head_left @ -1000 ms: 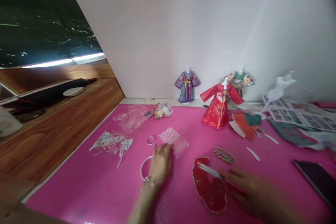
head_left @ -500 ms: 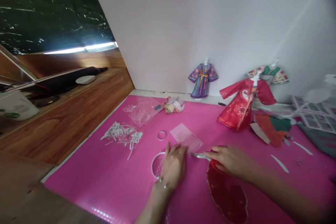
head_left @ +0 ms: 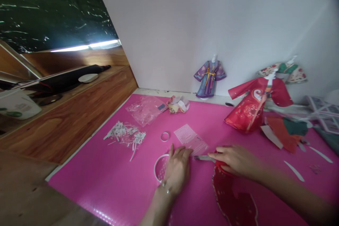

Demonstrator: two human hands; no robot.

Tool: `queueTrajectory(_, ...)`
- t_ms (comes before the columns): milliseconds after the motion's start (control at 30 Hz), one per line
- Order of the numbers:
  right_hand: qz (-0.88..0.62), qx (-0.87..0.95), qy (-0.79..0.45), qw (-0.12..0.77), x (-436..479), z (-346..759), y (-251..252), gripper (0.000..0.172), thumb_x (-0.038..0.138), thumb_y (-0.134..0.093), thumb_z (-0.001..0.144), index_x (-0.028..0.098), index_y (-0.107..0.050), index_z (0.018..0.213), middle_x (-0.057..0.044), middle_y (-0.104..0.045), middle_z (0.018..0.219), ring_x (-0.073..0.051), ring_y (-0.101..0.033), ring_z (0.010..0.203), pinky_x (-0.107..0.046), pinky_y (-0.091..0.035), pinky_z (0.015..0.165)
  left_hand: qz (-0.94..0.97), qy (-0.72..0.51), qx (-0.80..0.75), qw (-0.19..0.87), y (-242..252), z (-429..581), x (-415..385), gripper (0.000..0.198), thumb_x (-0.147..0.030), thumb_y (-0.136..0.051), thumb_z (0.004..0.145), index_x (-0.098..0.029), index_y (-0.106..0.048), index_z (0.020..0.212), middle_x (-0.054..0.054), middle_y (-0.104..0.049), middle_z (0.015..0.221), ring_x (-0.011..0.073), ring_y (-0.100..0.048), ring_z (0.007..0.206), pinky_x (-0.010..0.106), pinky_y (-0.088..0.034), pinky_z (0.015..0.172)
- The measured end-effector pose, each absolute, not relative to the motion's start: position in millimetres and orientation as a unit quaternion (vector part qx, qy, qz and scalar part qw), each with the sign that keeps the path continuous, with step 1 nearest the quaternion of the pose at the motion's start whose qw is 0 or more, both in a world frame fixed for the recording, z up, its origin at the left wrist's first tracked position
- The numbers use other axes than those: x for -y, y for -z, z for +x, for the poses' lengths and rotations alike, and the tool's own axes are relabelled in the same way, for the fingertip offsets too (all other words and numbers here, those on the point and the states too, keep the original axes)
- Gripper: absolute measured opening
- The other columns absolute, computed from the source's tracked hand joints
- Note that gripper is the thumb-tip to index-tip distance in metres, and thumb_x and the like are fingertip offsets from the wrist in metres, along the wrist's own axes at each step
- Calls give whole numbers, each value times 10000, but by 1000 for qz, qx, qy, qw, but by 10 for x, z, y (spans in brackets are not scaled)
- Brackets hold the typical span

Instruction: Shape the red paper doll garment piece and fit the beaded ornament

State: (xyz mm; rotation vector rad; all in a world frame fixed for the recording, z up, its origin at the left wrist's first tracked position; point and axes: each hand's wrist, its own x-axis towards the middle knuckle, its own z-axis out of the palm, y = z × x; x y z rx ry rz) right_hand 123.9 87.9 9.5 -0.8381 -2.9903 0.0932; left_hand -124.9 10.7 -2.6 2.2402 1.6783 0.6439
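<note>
In the head view, my right hand is closed around the red handles of a pair of scissors. Their blades point left, close to the fingertips of my left hand. Index finger and thumb of that hand come together near the blade tip, while the little finger stands apart; what they pinch is too small to make out. The left hand partly covers a large white ring-shaped roll. Just beyond the fingers lies a clear sheet of small beads. Below the scissors is a red cut piece with a pale edge.
A small tape ring, white paper shreds, a clear plastic bag and crumpled scraps lie leftward. A purple robe and a red robe stand by the wall. Orange and green scraps are at the right.
The whole view has shifted slightly, moving things on the right further right. Both hands keep nearly the same places on the mat, with the scissors still by the left fingertips.
</note>
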Motion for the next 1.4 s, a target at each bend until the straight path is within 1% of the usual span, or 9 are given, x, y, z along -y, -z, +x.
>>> queueTrajectory(200,-258,965,-38,10,-905,1193,-106,446,165,-621,782,257,-665,1216,-25,-683,860,-162,-611,689,-269,-337,562,770,-223,-584,130,5,-1244,-97,361,-13,-460,891,-170,-620,1173,96,-726,1119,278,-618,1173,657,-274,1147)
queueTrajectory(367,-255,966,-46,-3,-923,1168,-132,437,157,-608,797,256,-654,1220,-27,-677,868,-169,-616,685,-275,-305,553,767,-216,-588,141,-8,-1238,-100,351,-14,-453,898,-179,-624,1156,98,-724,1122,283,-618,1171,692,-229,1146)
queueTrajectory(467,-253,966,-49,-11,-933,1157,-155,416,164,-613,801,259,-657,1204,-22,-674,854,-170,-617,686,-278,-290,550,767,-217,-587,144,-3,-1236,-108,360,-2,-457,885,-172,-623,1156,102,-721,1128,282,-616,1175,689,-226,1148)
queueTrajectory(633,-252,966,-52,-25,-944,1141,-210,430,161,-628,785,263,-665,1202,-33,-687,870,-187,-632,708,-287,-292,553,767,-220,-586,144,8,-1239,-109,365,-1,-461,876,-175,-623,1153,96,-725,1124,272,-630,1154,647,-263,1155)
queueTrajectory(767,-251,966,-55,-31,-946,1126,-248,449,137,-609,783,253,-665,1213,-45,-693,881,-195,-640,728,-290,-319,567,768,-222,-583,141,13,-1253,-113,364,-3,-459,878,-176,-621,1155,92,-727,1110,270,-633,1148,654,-268,1148)
queueTrajectory(900,-248,966,-59,-34,-951,1107,-287,418,130,-589,795,244,-679,1187,-42,-692,863,-196,-643,731,-296,-339,578,767,-220,-585,143,16,-1263,-121,367,-2,-463,875,-179,-620,1155,96,-723,1122,268,-630,1154,655,-271,1145)
queueTrajectory(1100,-243,968,-63,-30,-956,1105,-319,424,147,-605,789,264,-680,1190,-32,-696,863,-193,-646,733,-291,-347,589,766,-220,-586,144,17,-1251,-107,331,-30,-454,902,-171,-624,1149,106,-720,1120,263,-635,1138,649,-270,1146)
queueTrajectory(1300,-249,966,-60,-15,-949,1118,-297,408,154,-623,776,253,-690,1167,-40,-690,844,-186,-634,700,-284,-314,569,768,-217,-585,145,14,-1245,-110,364,-11,-450,888,-176,-616,1167,108,-715,1139,262,-627,1154,644,-265,1150)
queueTrajectory(1400,-249,967,-60,-7,-939,1118,-254,419,151,-631,762,257,-689,1163,-31,-685,827,-176,-620,673,-282,-286,554,766,-220,-586,146,8,-1246,-113,346,-26,-447,901,-181,-620,1156,108,-712,1138,257,-631,1147,642,-268,1149)
